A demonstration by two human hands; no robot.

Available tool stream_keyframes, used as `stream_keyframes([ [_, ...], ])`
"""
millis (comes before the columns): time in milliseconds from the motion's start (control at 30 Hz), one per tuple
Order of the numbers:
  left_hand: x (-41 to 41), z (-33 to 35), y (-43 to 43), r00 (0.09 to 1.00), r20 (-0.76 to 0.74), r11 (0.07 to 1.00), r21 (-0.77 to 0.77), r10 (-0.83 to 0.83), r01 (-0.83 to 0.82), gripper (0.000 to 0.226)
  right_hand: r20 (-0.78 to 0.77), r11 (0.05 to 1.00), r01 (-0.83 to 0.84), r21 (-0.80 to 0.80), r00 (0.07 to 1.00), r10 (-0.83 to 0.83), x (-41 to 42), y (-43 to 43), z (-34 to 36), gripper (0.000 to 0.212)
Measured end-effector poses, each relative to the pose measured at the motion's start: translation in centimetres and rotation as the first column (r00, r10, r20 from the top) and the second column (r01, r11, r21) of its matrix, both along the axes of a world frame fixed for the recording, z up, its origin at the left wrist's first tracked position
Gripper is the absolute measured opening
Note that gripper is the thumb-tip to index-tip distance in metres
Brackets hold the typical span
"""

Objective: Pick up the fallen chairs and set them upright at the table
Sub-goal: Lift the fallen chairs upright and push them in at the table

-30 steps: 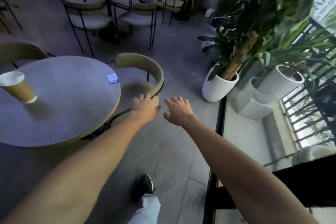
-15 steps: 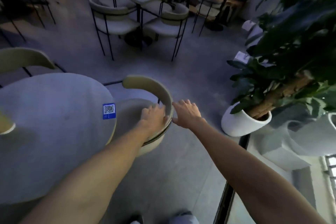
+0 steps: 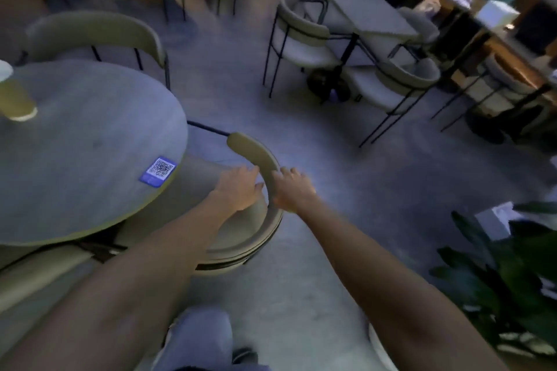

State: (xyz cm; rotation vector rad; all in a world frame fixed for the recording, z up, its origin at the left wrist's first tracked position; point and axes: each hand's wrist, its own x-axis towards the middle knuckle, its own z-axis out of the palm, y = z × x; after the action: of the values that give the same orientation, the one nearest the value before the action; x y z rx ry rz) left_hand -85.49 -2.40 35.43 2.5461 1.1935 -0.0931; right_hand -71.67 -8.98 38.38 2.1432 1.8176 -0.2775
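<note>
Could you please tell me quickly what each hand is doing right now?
Left hand: touching the chair backrest, grip cannot be told.
Right hand: grips the chair backrest.

- The round table (image 3: 90, 135) fills the left of the view; its top is grey and matte.
- A cup (image 3: 15, 99) stands upright on the table at the far left edge, partly cut off by the frame.
- A blue-and-white sticker (image 3: 158, 169) with a QR code lies flat just inside the right rim.
- The floor (image 3: 331, 295) is grey and smooth.
- A chair (image 3: 250, 238) stands upright on the floor at the round table's right rim, its seat partly under the top.
- A far chair (image 3: 99, 33) stands upright behind the round table, close to its rim.
- A square table (image 3: 367, 15) stands well apart at upper right, with pale chairs (image 3: 304, 39) upright around it.
- A plant (image 3: 518, 280) sits at lower right; its base is hidden.
</note>
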Motion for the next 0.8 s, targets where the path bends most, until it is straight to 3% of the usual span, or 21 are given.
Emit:
stream_keyframes([
  [67, 0.7, -0.6, 0.6, 0.997, -0.009, 0.997, 0.025, 0.075, -0.075, 0.048, -0.001, 0.994, -0.107, -0.034, 0.994, 0.107, 1.3, 2.0, -0.6, 0.037],
  [167, 1.2, -2.0, 2.0, 0.987, -0.01, 0.987, 0.044, 0.158, -0.157, 0.044, 0.013, 0.965, -0.256, -0.062, 0.966, 0.257, 2.7, 5.4, -1.5, 0.05],
  [267, 1.3, -3.0, 3.5, 0.962, 0.014, 0.962, -0.023, 0.272, -0.271, 0.042, -0.005, 0.93, -0.356, -0.092, 0.934, 0.357, 3.7, 8.6, -2.4, 0.054],
  [467, 1.9, -3.8, 3.5, 0.883, -0.025, 0.882, -0.032, 0.469, -0.47, 0.041, -0.031, 0.814, -0.559, -0.158, 0.827, 0.561, 5.2, 12.4, -3.5, 0.062],
  [633, 2.5, -5.5, 1.2, 0.804, -0.056, 0.805, 0.008, 0.592, -0.593, 0.038, -0.081, 0.643, -0.745, -0.177, 0.662, 0.745, 6.7, 13.5, -5.2, 0.061],
  [800, 5.3, -7.4, -2.4, 0.62, -0.138, 0.628, 0.012, 0.772, -0.778, 0.038, -0.122, 0.451, -0.878, -0.158, 0.471, 0.874, 9.3, 13.4, -7.2, 0.054],
])
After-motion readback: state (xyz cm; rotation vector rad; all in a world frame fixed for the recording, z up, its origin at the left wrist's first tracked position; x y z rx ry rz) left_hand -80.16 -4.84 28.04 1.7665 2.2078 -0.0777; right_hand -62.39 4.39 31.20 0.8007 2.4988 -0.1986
